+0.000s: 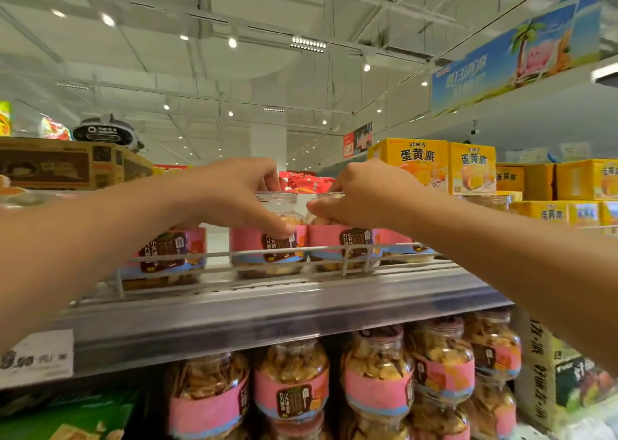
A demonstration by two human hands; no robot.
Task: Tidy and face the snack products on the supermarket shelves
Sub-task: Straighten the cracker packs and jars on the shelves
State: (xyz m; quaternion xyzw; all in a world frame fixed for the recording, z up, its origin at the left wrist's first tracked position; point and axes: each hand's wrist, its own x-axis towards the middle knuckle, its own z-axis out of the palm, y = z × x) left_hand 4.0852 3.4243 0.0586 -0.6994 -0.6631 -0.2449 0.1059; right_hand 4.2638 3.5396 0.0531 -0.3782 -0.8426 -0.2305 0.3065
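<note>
Centre frame: left hand (234, 195) and right hand (361, 198) each grip a jar (267, 238); twisting could topple neighbours over the rail (217, 255).

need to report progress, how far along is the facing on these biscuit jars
Midway. Done: lower-shelf jars stand in a row. In hand: left hand and right hand each grip a top-shelf jar. Left: the leftmost jar sits apart, with a gap.

Two bare forearms and hands (234, 195), no visible sleeves.
</note>
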